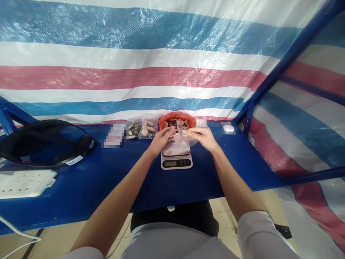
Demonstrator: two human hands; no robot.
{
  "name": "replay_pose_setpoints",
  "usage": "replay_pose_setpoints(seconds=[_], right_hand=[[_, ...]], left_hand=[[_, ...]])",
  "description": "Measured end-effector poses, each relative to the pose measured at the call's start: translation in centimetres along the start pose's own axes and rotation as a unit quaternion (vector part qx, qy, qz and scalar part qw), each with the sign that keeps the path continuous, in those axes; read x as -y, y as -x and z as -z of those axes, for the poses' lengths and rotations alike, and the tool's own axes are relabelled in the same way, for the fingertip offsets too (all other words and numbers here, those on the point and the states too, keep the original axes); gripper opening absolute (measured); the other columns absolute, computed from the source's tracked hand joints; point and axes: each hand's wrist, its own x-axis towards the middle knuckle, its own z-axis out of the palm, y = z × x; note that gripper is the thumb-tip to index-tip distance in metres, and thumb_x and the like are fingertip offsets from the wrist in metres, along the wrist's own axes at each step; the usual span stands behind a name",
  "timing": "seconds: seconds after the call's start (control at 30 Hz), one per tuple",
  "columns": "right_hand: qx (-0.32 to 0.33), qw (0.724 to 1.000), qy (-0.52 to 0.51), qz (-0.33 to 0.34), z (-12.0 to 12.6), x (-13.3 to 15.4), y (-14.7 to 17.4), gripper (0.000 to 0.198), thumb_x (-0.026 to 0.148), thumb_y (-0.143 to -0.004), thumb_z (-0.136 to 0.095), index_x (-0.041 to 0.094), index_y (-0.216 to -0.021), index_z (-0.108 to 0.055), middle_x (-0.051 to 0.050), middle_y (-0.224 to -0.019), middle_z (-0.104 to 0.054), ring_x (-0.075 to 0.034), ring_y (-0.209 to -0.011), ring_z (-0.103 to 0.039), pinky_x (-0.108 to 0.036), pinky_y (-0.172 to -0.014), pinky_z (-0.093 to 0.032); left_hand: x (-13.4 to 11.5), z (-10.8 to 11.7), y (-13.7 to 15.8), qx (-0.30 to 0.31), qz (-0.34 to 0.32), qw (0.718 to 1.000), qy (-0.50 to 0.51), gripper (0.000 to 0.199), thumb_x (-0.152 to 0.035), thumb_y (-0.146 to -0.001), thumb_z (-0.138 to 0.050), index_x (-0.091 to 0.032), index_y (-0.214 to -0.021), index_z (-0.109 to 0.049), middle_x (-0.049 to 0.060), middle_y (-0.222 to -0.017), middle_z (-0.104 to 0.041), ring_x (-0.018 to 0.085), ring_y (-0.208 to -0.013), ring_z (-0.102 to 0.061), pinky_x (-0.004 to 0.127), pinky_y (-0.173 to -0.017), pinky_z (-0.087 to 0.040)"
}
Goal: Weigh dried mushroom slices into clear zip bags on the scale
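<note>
A clear plastic bag (pixel 185 139) hangs over the kitchen scale, its edge pinched between the thumb and fingers of my right hand (pixel 203 136). My left hand (pixel 162 139) is just left of the bag, fingers stretched out and apart, with nothing visible in it. Below both hands is the kitchen scale (pixel 176 163), white with a metal plate and a small display whose reading I cannot make out. Directly behind the scale stands an open red plastic bag (pixel 174 116), full of brown and pale dried slices (pixel 170 124).
Two clear bags of slices (pixel 147 129) lie left of the red bag, near a blurred-out card (pixel 114 135). A black headset (pixel 45 142) and a white power strip (pixel 27 182) occupy the left side. A round white object (pixel 228 128) lies right, by the blue frame (pixel 249 117).
</note>
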Motion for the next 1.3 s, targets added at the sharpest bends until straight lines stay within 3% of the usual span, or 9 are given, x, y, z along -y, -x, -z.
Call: replay_pose_setpoints(seconds=[0.23,0.33,0.47,0.6,0.73,0.83,1.0,1.13,1.3], right_hand=[[0.038,0.996,-0.074,-0.033,-1.6,-0.8,-0.8,0.038,0.055,-0.064,-0.087,0.025,-0.086,-0.083,-0.003,-0.089,-0.081,-0.024,-0.087,-0.076,-0.042,-0.085,-0.063],[0.001,0.997,-0.073,-0.035,-1.5,-1.8,-1.1,0.037,0.056,-0.065,-0.087,0.025,-0.085,-0.083,-0.003,-0.089,-0.081,-0.024,-0.088,-0.075,-0.042,-0.084,-0.063],[-0.061,0.994,-0.077,-0.043,-1.4,-3.1,-1.3,0.036,0.056,-0.067,-0.085,0.023,-0.082,-0.082,-0.003,-0.091,-0.080,-0.022,-0.088,-0.074,-0.039,-0.081,-0.064],[-0.085,0.986,-0.126,-0.064,-1.4,-3.7,-1.4,0.035,0.053,-0.068,-0.086,0.023,-0.086,-0.081,-0.003,-0.094,-0.080,-0.021,-0.089,-0.073,-0.037,-0.078,-0.064],[-0.053,0.986,-0.131,-0.090,-0.9,-3.7,-1.8,0.035,0.053,-0.069,-0.086,0.024,-0.088,-0.081,-0.003,-0.091,-0.081,-0.021,-0.087,-0.075,-0.034,-0.076,-0.063],[-0.032,0.987,-0.105,-0.120,-0.4,-3.2,-2.4,0.045,0.062,-0.071,-0.081,0.023,-0.094,-0.081,-0.007,-0.098,-0.081,-0.022,-0.087,-0.076,-0.031,-0.072,-0.063],[0.045,0.988,-0.046,-0.143,-0.6,-1.4,-4.0,0.050,0.065,-0.081,-0.071,0.022,-0.105,-0.080,-0.009,-0.104,-0.080,-0.021,-0.093,-0.076,-0.027,-0.071,-0.061],[0.066,0.992,0.042,-0.098,-1.9,-1.0,-5.8,0.040,0.053,-0.076,-0.080,0.019,-0.096,-0.081,-0.005,-0.088,-0.078,-0.016,-0.078,-0.072,-0.024,-0.066,-0.059],[0.097,0.991,0.038,-0.088,-2.6,-1.8,-7.0,0.035,0.050,-0.070,-0.083,0.017,-0.081,-0.079,-0.001,-0.068,-0.071,-0.014,-0.066,-0.067,-0.026,-0.060,-0.059]], left_hand=[[-0.3,1.1,-2.2,0.112,0.032,0.990,0.084,0.043,-0.050,-0.082,-0.074,-0.022,-0.116,-0.075,0.009,-0.124,-0.074,0.028,-0.123,-0.064,0.040,-0.107,-0.048],[-0.1,2.0,-2.5,0.114,0.046,0.989,0.080,0.039,-0.047,-0.079,-0.076,-0.021,-0.109,-0.077,0.009,-0.116,-0.076,0.027,-0.114,-0.068,0.038,-0.101,-0.052],[0.0,3.1,-2.5,0.106,0.035,0.992,0.054,0.044,-0.041,-0.075,-0.080,-0.023,-0.115,-0.074,0.008,-0.108,-0.076,0.024,-0.103,-0.071,0.039,-0.094,-0.055],[-0.2,3.8,-2.8,0.116,0.025,0.993,0.017,0.045,-0.038,-0.068,-0.086,-0.022,-0.109,-0.075,0.006,-0.099,-0.076,0.020,-0.090,-0.070,0.034,-0.083,-0.057],[-0.9,4.5,-3.8,0.085,-0.027,0.995,-0.043,0.033,-0.040,-0.069,-0.086,-0.020,-0.093,-0.076,0.003,-0.094,-0.074,0.014,-0.077,-0.065,0.026,-0.071,-0.053],[-2.0,5.4,-4.4,0.070,-0.047,0.992,-0.097,0.034,-0.042,-0.072,-0.084,-0.020,-0.096,-0.076,0.002,-0.089,-0.073,0.013,-0.071,-0.063,0.025,-0.066,-0.050],[-4.0,6.4,-4.8,0.086,-0.086,0.957,-0.263,0.037,-0.050,-0.079,-0.076,-0.019,-0.100,-0.078,0.002,-0.074,-0.071,0.016,-0.065,-0.062,0.026,-0.061,-0.049],[-4.4,6.2,-4.9,0.108,-0.088,0.945,-0.296,0.037,-0.050,-0.081,-0.074,-0.020,-0.100,-0.079,0.001,-0.068,-0.069,0.015,-0.059,-0.060,0.027,-0.059,-0.048],[-3.7,6.2,-5.1,0.101,-0.071,0.949,-0.291,0.037,-0.050,-0.080,-0.074,-0.019,-0.099,-0.080,0.003,-0.070,-0.071,0.017,-0.064,-0.063,0.027,-0.060,-0.049]])
